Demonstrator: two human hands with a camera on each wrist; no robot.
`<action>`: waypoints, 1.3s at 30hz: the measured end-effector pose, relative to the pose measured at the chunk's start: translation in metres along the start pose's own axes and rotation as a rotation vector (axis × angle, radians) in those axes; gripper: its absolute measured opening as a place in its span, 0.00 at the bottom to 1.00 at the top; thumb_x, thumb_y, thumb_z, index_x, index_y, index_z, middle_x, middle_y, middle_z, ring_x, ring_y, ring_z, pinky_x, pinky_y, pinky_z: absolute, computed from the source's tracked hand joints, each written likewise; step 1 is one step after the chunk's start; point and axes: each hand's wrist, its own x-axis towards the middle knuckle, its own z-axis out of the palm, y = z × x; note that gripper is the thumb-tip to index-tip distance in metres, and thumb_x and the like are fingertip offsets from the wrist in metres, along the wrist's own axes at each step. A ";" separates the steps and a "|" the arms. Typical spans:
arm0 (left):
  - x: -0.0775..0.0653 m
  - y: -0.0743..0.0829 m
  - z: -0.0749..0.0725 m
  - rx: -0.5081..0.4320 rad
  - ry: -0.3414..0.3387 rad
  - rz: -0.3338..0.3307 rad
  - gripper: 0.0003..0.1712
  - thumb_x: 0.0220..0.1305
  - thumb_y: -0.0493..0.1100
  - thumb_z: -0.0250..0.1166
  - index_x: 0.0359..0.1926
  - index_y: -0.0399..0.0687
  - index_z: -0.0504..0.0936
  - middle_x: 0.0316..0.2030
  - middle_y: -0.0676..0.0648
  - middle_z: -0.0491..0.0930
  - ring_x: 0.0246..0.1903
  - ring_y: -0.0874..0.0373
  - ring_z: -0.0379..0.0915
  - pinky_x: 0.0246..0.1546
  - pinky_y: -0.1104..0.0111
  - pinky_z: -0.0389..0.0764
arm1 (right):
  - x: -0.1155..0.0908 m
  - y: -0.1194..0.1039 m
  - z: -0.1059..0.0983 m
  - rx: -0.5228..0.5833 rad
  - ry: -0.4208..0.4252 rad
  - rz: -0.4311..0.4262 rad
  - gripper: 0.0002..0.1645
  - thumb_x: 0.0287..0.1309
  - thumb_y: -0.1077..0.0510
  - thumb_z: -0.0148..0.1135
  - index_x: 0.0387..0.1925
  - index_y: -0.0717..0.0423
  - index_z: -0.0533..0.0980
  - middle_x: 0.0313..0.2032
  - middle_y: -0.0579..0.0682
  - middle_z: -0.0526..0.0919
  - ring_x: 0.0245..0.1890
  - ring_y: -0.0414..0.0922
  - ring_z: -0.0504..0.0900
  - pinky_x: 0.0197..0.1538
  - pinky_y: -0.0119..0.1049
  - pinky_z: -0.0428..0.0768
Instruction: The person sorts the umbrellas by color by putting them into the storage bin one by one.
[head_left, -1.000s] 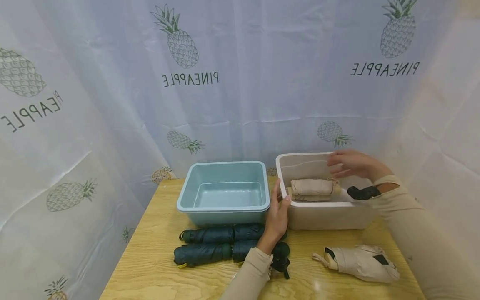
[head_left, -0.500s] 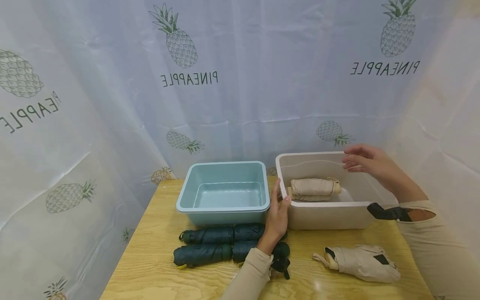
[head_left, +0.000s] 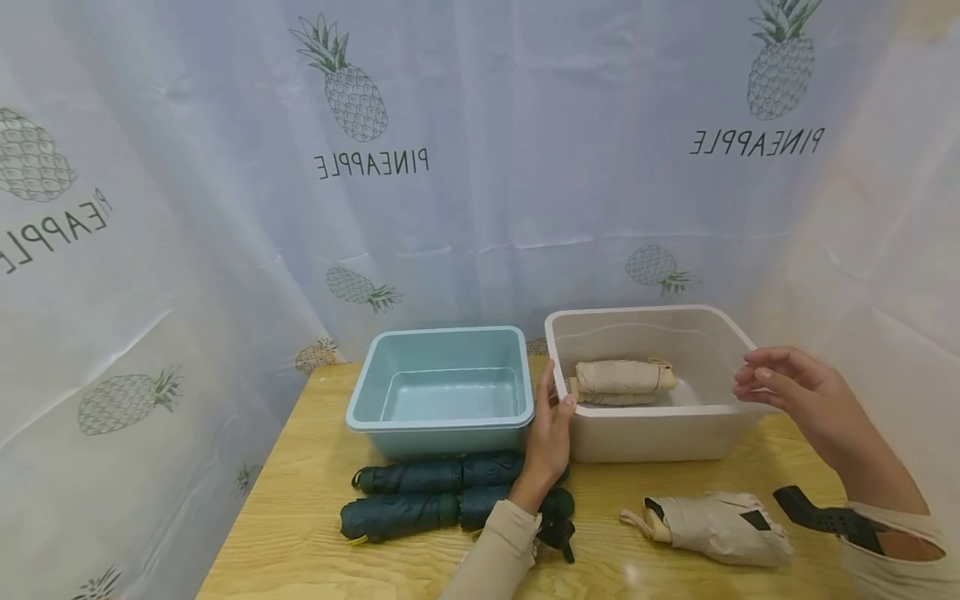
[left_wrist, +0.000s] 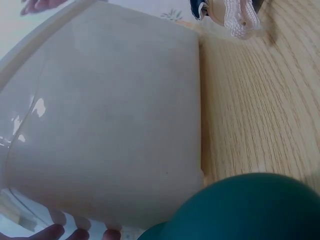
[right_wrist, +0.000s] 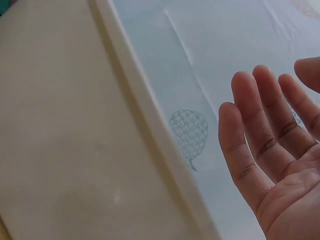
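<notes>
My left hand (head_left: 550,446) rests on the left front corner of the beige plastic bin (head_left: 645,440). Its straight fingers lie along the side wall, and the thumb touches the rim. Fingertips (left_wrist: 80,234) show against that wall in the left wrist view. Inside the bin, rolled beige folding umbrellas (head_left: 626,377) lie at the left. My right hand (head_left: 806,396) is raised beside the bin's right end, fingers relaxed and holding nothing; the right wrist view shows the bare palm (right_wrist: 285,175). On the table in front, another beige folding umbrella (head_left: 716,527) lies on its side.
A light blue basin (head_left: 442,396) stands left of the beige bin. Several dark folding umbrellas (head_left: 408,517) lie in two rows before it, partly hidden by my left forearm. A pineapple-print curtain (head_left: 480,167) hangs behind the wooden table (head_left: 285,533).
My right hand has moved from above the bin's inside out to the right and lower, past its right rim. My left hand stays at the corner. The head view has shifted slightly.
</notes>
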 end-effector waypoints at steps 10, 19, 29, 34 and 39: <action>-0.001 0.000 0.000 -0.007 -0.006 0.014 0.36 0.79 0.59 0.45 0.82 0.72 0.44 0.76 0.48 0.59 0.68 0.45 0.66 0.59 0.48 0.73 | -0.071 0.019 -0.006 0.018 0.009 0.075 0.24 0.73 0.78 0.37 0.58 0.63 0.75 0.38 0.46 0.83 0.39 0.40 0.86 0.45 0.29 0.83; -0.001 -0.002 0.000 -0.014 -0.009 0.026 0.37 0.79 0.60 0.44 0.82 0.71 0.43 0.76 0.47 0.59 0.67 0.43 0.66 0.58 0.48 0.72 | -0.115 0.055 -0.016 -0.321 -0.042 0.321 0.24 0.77 0.70 0.43 0.58 0.42 0.76 0.40 0.38 0.85 0.39 0.38 0.85 0.41 0.32 0.85; 0.001 -0.003 0.000 -0.017 0.001 0.020 0.36 0.79 0.58 0.45 0.82 0.71 0.45 0.76 0.48 0.60 0.67 0.47 0.66 0.60 0.48 0.72 | -0.131 0.074 -0.018 -0.516 -0.216 0.615 0.27 0.80 0.54 0.46 0.66 0.73 0.65 0.49 0.30 0.78 0.41 0.26 0.78 0.39 0.34 0.82; 0.001 -0.003 0.001 -0.018 0.004 0.014 0.36 0.79 0.58 0.46 0.82 0.72 0.45 0.75 0.48 0.60 0.67 0.49 0.67 0.60 0.48 0.72 | -0.137 0.078 -0.018 -0.505 -0.274 0.674 0.34 0.79 0.53 0.48 0.70 0.77 0.56 0.57 0.66 0.76 0.43 0.22 0.75 0.40 0.35 0.83; 0.001 -0.003 0.001 -0.031 0.010 0.012 0.37 0.78 0.59 0.46 0.82 0.72 0.46 0.75 0.47 0.61 0.67 0.44 0.66 0.60 0.47 0.72 | -0.138 0.078 -0.012 -0.511 -0.290 0.712 0.39 0.77 0.52 0.52 0.72 0.76 0.52 0.59 0.79 0.69 0.46 0.29 0.77 0.40 0.33 0.82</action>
